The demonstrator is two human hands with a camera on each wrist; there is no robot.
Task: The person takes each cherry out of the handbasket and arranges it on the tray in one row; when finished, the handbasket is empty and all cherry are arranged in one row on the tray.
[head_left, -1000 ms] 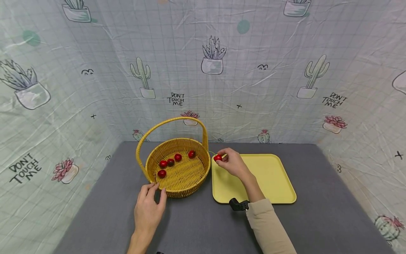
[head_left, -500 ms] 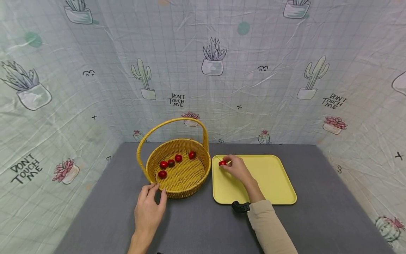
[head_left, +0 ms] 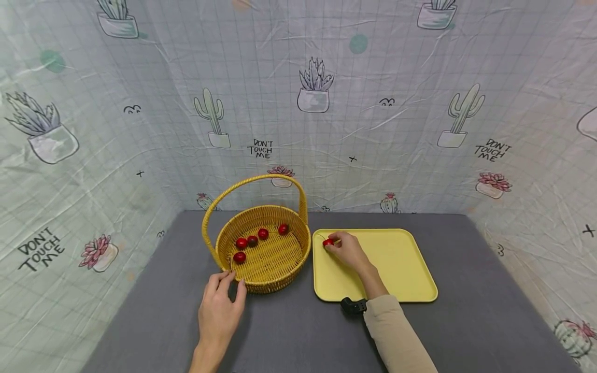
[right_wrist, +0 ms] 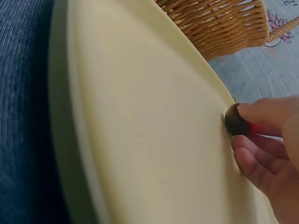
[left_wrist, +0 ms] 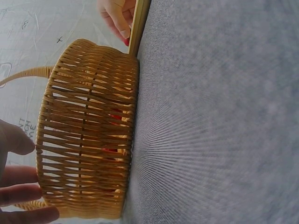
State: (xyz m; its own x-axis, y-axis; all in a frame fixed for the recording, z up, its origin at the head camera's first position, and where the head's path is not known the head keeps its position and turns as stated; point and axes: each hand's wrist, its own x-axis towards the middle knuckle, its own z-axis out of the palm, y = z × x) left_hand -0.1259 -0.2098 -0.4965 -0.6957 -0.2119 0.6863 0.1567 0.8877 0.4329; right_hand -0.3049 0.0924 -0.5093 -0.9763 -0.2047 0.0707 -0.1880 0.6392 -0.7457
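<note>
My right hand [head_left: 351, 252] pinches a red cherry [head_left: 327, 242] between thumb and fingers, low at the far left corner of a yellow tray [head_left: 396, 264]. In the right wrist view the cherry [right_wrist: 236, 119] looks dark on its near side; whether it bears on the tray cannot be told. My left hand [head_left: 219, 311] rests its fingertips on the near left rim of a wicker basket [head_left: 272, 261], fingers extended. Several cherries [head_left: 263, 234] lie in the basket's left and back part. Through the weave in the left wrist view, bits of red show.
The basket's tall arched handle [head_left: 254, 178] rises over its left and back. Tray and basket stand side by side on a grey tabletop [head_left: 289, 331]. A patterned cloth [head_left: 354, 119] hangs behind and at both sides.
My right hand has moved with the cherry from beside the basket's right rim rightward and down to the tray. The left hand has stayed at the basket rim.
</note>
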